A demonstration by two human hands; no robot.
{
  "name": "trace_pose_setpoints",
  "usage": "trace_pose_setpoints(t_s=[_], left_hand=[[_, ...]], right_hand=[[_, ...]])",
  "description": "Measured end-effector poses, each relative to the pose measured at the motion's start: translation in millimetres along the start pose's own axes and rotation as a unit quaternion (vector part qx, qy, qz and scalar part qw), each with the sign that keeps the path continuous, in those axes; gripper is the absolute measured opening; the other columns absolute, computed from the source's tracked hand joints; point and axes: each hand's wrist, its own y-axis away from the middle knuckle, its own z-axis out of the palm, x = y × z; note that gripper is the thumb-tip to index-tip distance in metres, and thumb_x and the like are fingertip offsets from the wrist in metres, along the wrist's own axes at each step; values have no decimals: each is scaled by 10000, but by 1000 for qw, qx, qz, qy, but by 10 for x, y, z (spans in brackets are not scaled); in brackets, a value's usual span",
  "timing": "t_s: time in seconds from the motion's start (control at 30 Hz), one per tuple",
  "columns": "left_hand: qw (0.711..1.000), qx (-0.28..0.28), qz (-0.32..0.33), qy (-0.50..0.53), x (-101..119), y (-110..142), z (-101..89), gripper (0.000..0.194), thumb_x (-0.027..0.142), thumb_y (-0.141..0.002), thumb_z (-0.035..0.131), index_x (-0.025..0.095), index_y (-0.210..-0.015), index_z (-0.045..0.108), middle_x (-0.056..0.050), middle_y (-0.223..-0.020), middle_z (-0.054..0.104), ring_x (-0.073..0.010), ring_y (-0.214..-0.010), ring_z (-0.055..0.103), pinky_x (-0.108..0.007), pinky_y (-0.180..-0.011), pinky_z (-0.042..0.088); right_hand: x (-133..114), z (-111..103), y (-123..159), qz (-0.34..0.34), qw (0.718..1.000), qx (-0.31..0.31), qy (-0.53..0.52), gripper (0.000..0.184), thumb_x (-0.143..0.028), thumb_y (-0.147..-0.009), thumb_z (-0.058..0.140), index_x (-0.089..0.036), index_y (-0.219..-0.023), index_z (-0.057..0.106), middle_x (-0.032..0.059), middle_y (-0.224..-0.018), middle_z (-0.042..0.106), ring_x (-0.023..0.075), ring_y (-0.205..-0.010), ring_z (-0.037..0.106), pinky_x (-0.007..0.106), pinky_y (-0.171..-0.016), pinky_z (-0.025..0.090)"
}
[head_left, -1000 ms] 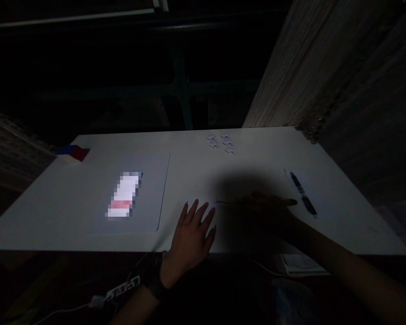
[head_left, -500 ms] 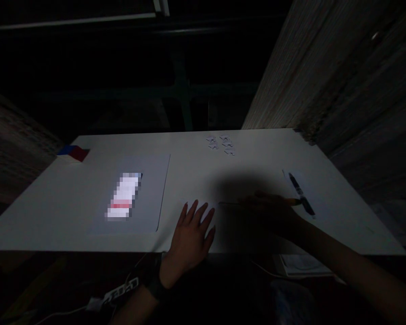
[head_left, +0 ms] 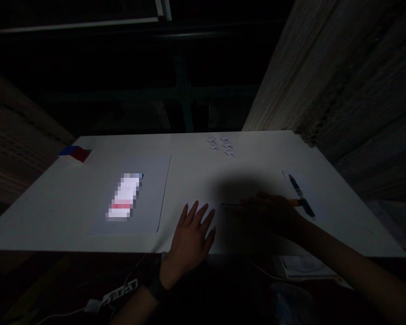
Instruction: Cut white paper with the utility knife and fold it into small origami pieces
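My left hand [head_left: 191,234], with a dark band at the wrist, lies flat and open near the table's front edge, fingers spread. To its right, my right hand [head_left: 270,212] is in deep shadow, closed over what looks like a screwdriver. The thin dark shaft [head_left: 230,205] points left toward my left fingertips, and its yellow handle [head_left: 293,202] shows past the right side of the hand. Just beyond that lies a black marker [head_left: 295,185] on a pale sheet. The exact placing of my right fingers is hard to see.
White puzzle-like pieces [head_left: 219,145] lie at the back of the white table [head_left: 189,171]. On the left, a phone with a blurred screen [head_left: 124,196] rests on a grey board [head_left: 155,189]. A blue, red and white block [head_left: 74,154] sits at the far left. A power strip [head_left: 120,291] lies below.
Hardly anything differs. The view shifts very slightly, while both hands and the screwdriver keep nearly the same place.
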Motion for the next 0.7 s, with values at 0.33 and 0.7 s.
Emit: trace_pose_setpoints(t_s=[0.33, 0.7], left_hand=[[1000, -5, -2, -1, 3, 1, -7, 452, 320, -887, 428, 213, -1326, 407, -96, -1370, 420, -294, -1318, 267, -568, -1050, 233], [1000, 23, -12, 10, -16, 19, 23, 409, 281, -889, 431, 236, -1295, 449, -69, -1353, 448, -280, -1296, 320, -551, -1051, 271]], right_hand=[[79, -10, 44, -1, 1000, 4, 2, 367, -70, -801, 481, -219, -1115, 600, 69, -1035, 664, 172, -820, 592, 265, -600, 490], [152, 24, 128, 96, 994, 46, -34, 342, -147, -849, 440, -205, -1167, 552, 94, -1055, 644, 191, -871, 614, 270, -611, 482]])
